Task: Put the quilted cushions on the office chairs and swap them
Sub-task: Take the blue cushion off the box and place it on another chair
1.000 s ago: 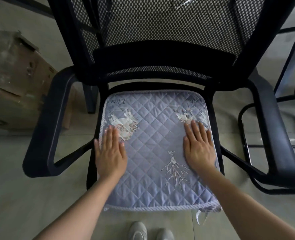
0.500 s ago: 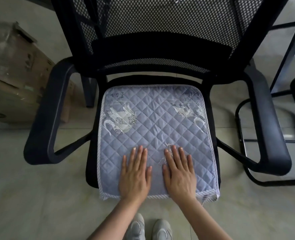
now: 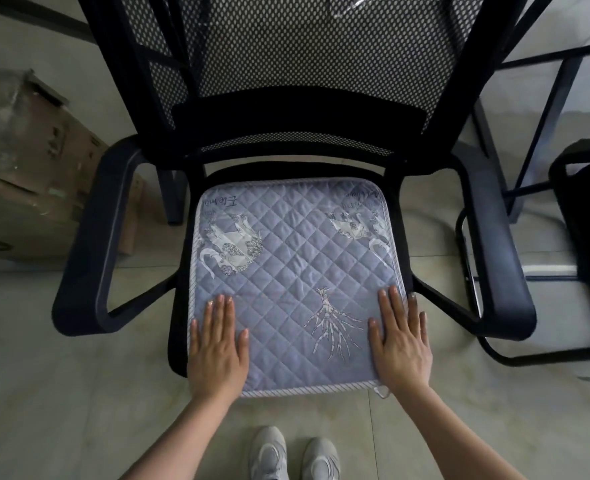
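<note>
A blue-grey quilted cushion (image 3: 293, 271) with pale animal prints and a striped border lies flat on the seat of a black mesh-backed office chair (image 3: 300, 112). My left hand (image 3: 217, 348) rests palm down on the cushion's front left corner, fingers together and stretched out. My right hand (image 3: 401, 341) lies flat on the front right corner, its outer fingers over the cushion's edge. Neither hand grips anything. A small loop hangs from the cushion's front right corner.
The chair's armrests (image 3: 89, 258) flank the seat on both sides. A second black chair (image 3: 577, 216) stands at the right edge. A cardboard box (image 3: 26, 168) sits on the tiled floor at the left. My shoes (image 3: 293, 455) are below the seat.
Both hands slid from the cushion's upper sides to its front middle, then spread apart to the front corners. The cushion stayed on the seat.
</note>
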